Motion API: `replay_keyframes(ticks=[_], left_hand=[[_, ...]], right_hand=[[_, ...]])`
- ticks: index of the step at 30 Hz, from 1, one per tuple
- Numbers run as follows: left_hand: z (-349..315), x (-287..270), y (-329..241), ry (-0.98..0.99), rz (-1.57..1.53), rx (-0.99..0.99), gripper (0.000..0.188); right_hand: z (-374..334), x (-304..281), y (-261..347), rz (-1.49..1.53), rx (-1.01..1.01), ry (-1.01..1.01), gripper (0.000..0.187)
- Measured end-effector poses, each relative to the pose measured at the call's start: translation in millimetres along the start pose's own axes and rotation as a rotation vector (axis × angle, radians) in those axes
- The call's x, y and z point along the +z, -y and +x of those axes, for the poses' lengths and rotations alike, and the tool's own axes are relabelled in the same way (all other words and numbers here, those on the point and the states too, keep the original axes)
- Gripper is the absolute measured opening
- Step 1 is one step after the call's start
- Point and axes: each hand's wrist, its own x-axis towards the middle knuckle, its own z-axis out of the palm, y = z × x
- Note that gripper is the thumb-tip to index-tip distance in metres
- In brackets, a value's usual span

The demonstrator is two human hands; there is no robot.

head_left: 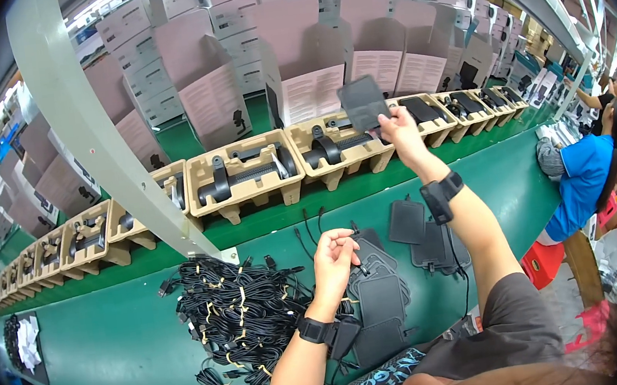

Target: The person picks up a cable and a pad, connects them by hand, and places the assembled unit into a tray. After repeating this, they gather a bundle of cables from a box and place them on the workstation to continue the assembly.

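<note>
My right hand [402, 134] is raised over the row of trays and grips a flat dark rectangular pad [364, 102] by its lower corner. Below the pad, a moulded pulp tray [332, 177] holds black bracket parts. My left hand [334, 262] is low over the table with its fingers curled. It is next to a stack of similar flat black pads [380, 298]; what its fingertips hold, if anything, is too small to make out. Left of that wrist lies a big heap of bundled black cables [239, 314] with tan ties.
More pads [408, 221] lie to the right of the stack. Pulp trays [244, 177] run along a green ledge, with open boxes [205, 90] standing behind them. A pale metal post [100, 132] rises from the green table [105, 345]. Co-workers [586, 161] sit at the right.
</note>
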Motion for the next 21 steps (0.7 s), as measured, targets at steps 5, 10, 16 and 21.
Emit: replay_keyframes(ticks=[5, 10, 16, 21], left_hand=[[-4, -5, -2, -0.006, -0.013, -0.022, 0.014], [-5, -13, -2, -0.012, -0.011, -0.005, 0.014], [0, -19, -15, -0.365, -0.04, 0.27, 0.009], [2, -31, -33, -0.565, -0.161, 0.379, 0.013]], right_hand=[[0, 17, -26, -0.449, -0.152, -0.025, 0.02], [0, 19, -19, -0.511, -0.034, -0.044, 0.029], [9, 6, -29, -1.168, -0.25, -0.17, 0.036], [-6, 17, -17, -1.158, -0.428, -0.249, 0.045]])
